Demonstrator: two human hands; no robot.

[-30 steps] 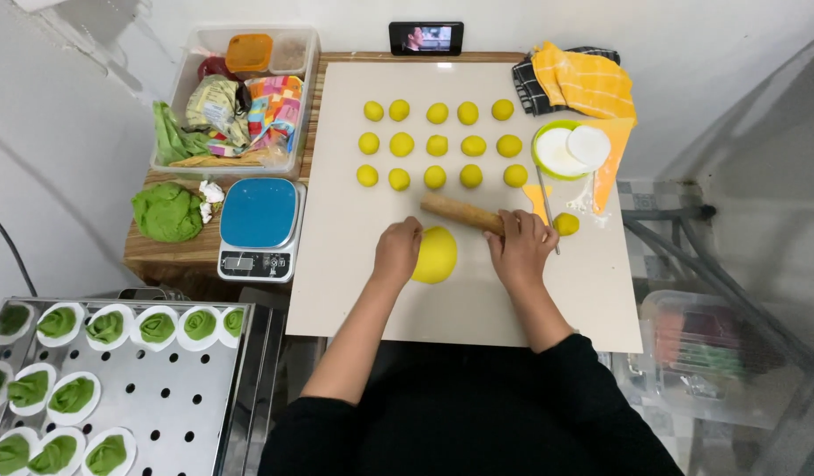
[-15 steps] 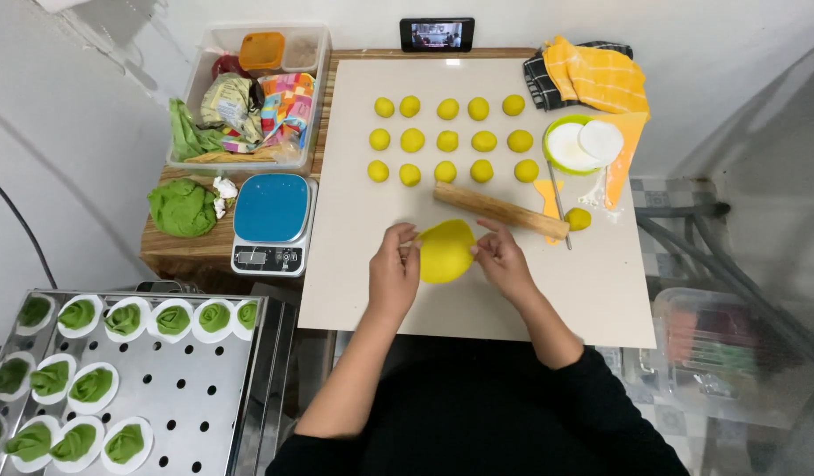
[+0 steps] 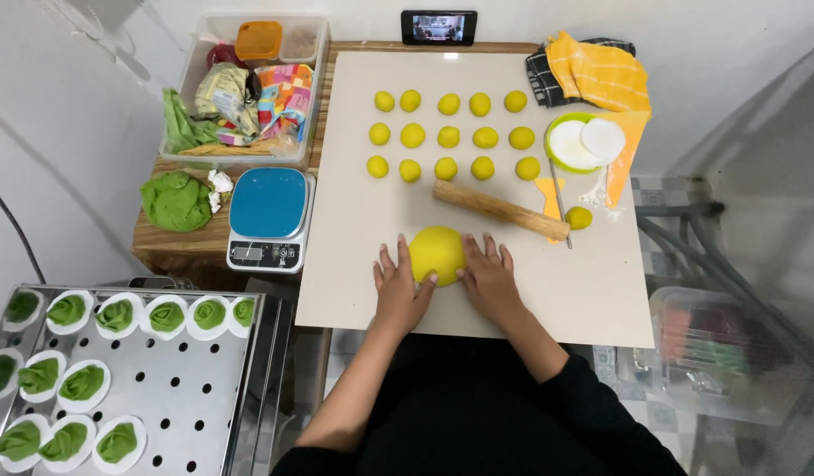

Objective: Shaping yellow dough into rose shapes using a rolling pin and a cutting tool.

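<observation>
While both hands lie flat on the pale board (image 3: 601, 291) of the worktop, they frame a flattened yellow dough disc (image 3: 437, 254) between them: the left hand (image 3: 401, 286) has its fingers (image 3: 387, 263) spread and open, thumb tip touching the disc's lower edge, and the right hand (image 3: 488, 280) mirrors it on the other side, fingers loosely apart, gripping nothing. Neither hand closes on the dough; both only rest against its rim. Just beyond the right fingertips lies a wooden rolling pin (image 3: 500, 210), tilted across the board, and farther on sit three rows of small yellow dough balls (image 3: 449, 136). Off to the left of the left hand stand a blue kitchen scale (image 3: 267, 216) and a lump of green dough (image 3: 176, 200); a perforated metal tray (image 3: 186, 397) with green shaped pieces on white rounds sits nearer the person. To shape the disc well, I would judge that light, even pressure from both palms matters, turning it little by little so the edge stays round and of one thickness, with the thumbs easing under the rim rather than pinching it
</observation>
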